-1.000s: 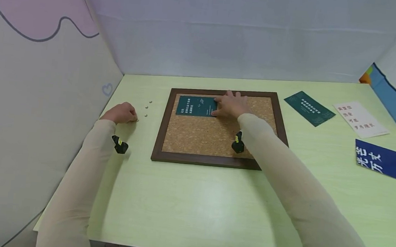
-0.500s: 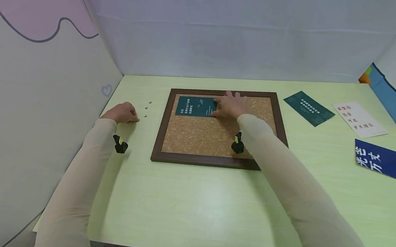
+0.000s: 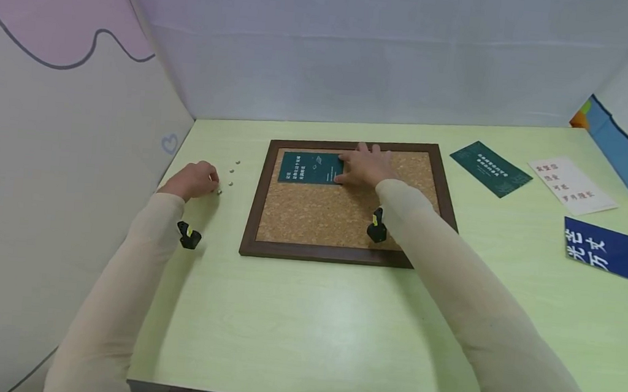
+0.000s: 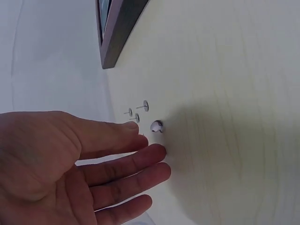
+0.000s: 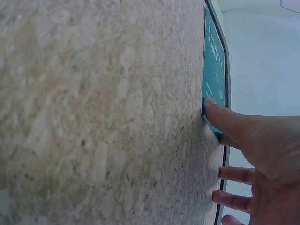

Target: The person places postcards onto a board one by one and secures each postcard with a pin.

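Observation:
In the head view, my right hand (image 3: 368, 166) rests on the corkboard (image 3: 312, 220). Its thumb presses the right end of a green card (image 3: 307, 168), with the fingers spread toward the frame's top edge. The right wrist view shows that thumb (image 5: 218, 110) on the card's corner. To the left of the board, my left hand (image 3: 193, 178) hovers just over the table. The left wrist view has its fingers loosely extended beside a silver thumbtack (image 4: 157, 126) on the table. Farther off lie other thumbtacks (image 4: 146, 106), their points sticking sideways.
The corkboard has a dark brown wooden frame (image 3: 326, 254). On the table's right side lie another green card (image 3: 490, 168), a white card (image 3: 572, 185) and a blue card (image 3: 614, 252). A patterned wall (image 3: 72, 171) runs close along the left side.
My left hand has lifted slightly, and the nearest thumbtack now shows apart from its fingertips. The right hand stays on the green card.

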### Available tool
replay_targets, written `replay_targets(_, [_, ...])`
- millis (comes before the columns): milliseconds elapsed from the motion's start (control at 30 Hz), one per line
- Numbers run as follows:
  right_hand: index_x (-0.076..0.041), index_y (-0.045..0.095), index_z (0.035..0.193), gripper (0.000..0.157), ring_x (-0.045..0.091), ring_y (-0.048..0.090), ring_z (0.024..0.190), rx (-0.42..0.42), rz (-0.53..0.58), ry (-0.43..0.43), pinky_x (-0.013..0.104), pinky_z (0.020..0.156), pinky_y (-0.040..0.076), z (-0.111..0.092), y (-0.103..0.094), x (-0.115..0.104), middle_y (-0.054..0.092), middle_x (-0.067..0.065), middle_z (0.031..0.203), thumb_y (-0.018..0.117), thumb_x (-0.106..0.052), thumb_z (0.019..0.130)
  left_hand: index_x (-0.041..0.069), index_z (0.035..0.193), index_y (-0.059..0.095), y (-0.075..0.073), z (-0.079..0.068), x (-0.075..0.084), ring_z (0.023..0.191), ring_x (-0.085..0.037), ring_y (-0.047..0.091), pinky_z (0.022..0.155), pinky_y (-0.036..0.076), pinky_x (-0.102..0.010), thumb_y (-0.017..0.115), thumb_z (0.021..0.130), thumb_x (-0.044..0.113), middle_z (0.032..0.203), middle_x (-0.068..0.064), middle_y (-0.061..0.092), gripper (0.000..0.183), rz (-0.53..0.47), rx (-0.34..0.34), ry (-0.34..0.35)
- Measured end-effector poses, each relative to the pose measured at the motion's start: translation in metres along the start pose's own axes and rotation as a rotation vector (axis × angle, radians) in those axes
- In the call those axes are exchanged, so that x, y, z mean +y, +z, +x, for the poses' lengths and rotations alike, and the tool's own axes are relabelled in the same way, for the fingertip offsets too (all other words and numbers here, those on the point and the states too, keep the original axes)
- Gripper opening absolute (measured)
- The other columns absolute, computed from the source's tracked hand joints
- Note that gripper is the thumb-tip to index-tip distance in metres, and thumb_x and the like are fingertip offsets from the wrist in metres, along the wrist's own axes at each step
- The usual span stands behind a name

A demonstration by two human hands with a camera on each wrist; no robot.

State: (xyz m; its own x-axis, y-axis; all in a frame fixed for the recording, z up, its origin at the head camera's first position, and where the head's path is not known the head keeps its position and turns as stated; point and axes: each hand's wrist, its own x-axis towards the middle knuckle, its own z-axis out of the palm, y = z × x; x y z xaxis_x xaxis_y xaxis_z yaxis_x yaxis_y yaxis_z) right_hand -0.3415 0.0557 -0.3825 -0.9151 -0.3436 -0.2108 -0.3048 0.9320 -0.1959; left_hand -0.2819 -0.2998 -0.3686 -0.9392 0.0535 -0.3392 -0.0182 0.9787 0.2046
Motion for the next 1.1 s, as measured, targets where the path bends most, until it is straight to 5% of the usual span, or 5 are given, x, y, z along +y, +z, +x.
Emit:
replay_targets(267, [-0.027,0.036,0.139,0.067,0.039,0.027,0.121,-0.008,-0.003,0.002,0.065,0.096,0.013,0.001,0.001,0.000,0.031,0.012,0.137,0.057,-0.054,0.081,0.007,0.072,0.058,0.015,-0.001,0.009,0.060,-0.023,0.048,0.047,0.037,-0.036,0.061,0.080,0.015,0.072,-0.010,0.055,0.012,0.134,0.179,-0.022])
replay_targets(433, [-0.027,0.036,0.139,0.068,0.038,0.028,0.119,-0.004,0.000,-0.001,0.064,0.096,0.014,0.001,0.002,0.000,0.032,0.013,0.136,0.057,-0.054,0.080,0.007,0.076,0.065,0.021,0.000,0.011,0.061,-0.025,0.054,0.046,0.042,-0.041,0.069,0.078,0.015,0.079,-0.014,0.062,0.009,0.201,0.243,0.011])
replay_targets(1100, [-0.028,0.037,0.138,0.066,0.036,0.029,0.117,0.011,0.002,0.010,0.064,0.095,0.014,-0.001,0.001,-0.001,0.033,0.012,0.134,0.058,-0.053,0.080,0.008,0.082,0.067,0.022,-0.002,0.013,0.064,-0.030,0.058,0.048,0.044,-0.043,0.065,0.081,0.012,0.081,-0.016,0.065,0.005,0.244,0.246,0.042])
